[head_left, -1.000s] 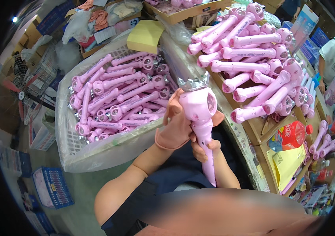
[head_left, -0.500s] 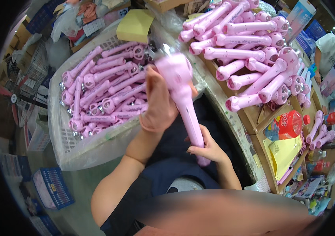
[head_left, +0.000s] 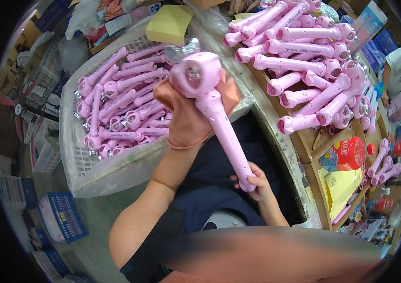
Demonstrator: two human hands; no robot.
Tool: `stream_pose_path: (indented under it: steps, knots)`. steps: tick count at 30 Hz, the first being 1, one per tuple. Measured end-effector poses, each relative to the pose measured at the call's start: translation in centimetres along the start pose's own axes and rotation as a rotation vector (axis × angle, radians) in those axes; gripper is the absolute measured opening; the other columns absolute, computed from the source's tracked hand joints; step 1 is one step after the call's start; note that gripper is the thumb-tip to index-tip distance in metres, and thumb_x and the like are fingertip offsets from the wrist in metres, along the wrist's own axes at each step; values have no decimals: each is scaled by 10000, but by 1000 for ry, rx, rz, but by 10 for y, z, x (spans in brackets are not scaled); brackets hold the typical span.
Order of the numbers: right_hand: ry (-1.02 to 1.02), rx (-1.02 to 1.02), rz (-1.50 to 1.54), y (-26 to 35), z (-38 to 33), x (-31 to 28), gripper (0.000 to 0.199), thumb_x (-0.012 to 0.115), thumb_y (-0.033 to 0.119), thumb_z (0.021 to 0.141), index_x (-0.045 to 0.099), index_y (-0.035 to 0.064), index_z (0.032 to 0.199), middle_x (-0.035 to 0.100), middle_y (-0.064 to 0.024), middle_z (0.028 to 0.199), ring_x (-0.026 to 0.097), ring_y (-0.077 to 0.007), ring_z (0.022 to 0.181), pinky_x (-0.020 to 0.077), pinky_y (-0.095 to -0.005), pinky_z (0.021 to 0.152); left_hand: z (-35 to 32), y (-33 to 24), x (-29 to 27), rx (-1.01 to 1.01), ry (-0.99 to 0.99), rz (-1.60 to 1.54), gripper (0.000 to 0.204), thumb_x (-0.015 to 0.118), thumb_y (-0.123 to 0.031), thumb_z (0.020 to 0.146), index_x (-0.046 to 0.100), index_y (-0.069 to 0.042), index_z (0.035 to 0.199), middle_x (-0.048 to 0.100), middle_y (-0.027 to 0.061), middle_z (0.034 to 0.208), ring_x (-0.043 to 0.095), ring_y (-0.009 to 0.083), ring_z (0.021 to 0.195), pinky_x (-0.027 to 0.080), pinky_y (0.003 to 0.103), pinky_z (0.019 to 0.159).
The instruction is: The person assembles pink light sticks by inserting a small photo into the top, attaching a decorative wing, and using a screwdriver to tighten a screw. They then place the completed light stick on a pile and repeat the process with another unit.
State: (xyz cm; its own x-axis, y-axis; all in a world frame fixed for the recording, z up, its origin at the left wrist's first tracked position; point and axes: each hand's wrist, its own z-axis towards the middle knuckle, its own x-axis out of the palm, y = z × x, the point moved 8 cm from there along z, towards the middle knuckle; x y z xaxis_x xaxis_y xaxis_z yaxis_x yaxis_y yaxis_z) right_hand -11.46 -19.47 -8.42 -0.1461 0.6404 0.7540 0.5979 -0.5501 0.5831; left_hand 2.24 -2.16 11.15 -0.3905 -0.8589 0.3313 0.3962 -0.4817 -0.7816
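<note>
A pink toy wand (head_left: 223,125) slants across the middle of the view, its round, windowed head up and a shiny silver piece at the top. Behind the head is my left hand (head_left: 186,111), wrapped in a peach-coloured covering, a cloth or loose glove, that shows on both sides of the wand; its fingers are mostly hidden. My right hand (head_left: 260,186) is closed around the lower end of the handle. Many similar pink wands (head_left: 120,101) lie in the white basket on the left, and more wands (head_left: 304,61) are piled on the right.
The white plastic-lined basket (head_left: 115,177) stands left of my lap, with a yellow sheet (head_left: 169,24) at its far rim. On the right, a wooden-edged bench (head_left: 311,181) holds a red-labelled bottle (head_left: 351,153) and yellow papers (head_left: 338,188). Another person (head_left: 400,68) is at the far right.
The wand's head has turned so its round window faces me and has shifted slightly left. My right hand has slid to the handle's lower end. The peach covering now shows more widely behind the head.
</note>
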Motion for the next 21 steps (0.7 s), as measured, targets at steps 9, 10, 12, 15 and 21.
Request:
stream_pose_path:
  steps: [9, 10, 12, 15, 21]
  knots:
    - [458, 319, 839, -45, -3, 6, 599, 629, 285, 857, 460, -50, 1324, 586, -251, 1180, 648, -376, 958, 589, -389, 652, -1, -16, 27, 3, 24, -243, 512, 494, -552, 967, 517, -41, 994, 532, 42, 770, 553, 128, 679, 488, 271, 612]
    - [429, 309, 792, -44, -2, 4, 591, 623, 288, 863, 462, -49, 1320, 595, -248, 1165, 651, -372, 952, 587, -390, 649, -3, -11, 26, -30, -2, -226, 521, 476, -557, 967, 517, -38, 988, 547, 43, 762, 546, 121, 674, 477, 263, 613]
    - [380, 297, 710, -39, 1, 3, 574, 611, 296, 875, 467, -47, 1312, 611, -241, 1136, 657, -365, 939, 585, -390, 645, -7, 1, 22, -142, -97, -174, 544, 422, -571, 966, 510, -34, 964, 583, 44, 748, 512, 104, 664, 438, 242, 625]
    - [79, 67, -28, -20, 10, -21, 553, 630, 423, 887, 530, -10, 1216, 647, -182, 998, 676, -298, 864, 579, -385, 647, -15, 4, 19, -193, -240, 10, 482, 462, -494, 964, 519, -15, 975, 621, 46, 772, 518, 94, 669, 437, 240, 625]
    - [-135, -122, -574, -3, 16, -35, 529, 666, 455, 873, 554, 13, 1141, 654, -113, 895, 651, -191, 782, 527, -296, 715, -19, -20, 16, 12, -459, 142, 291, 697, -106, 839, 538, -4, 1060, 630, 41, 896, 611, 129, 758, 505, 271, 671]
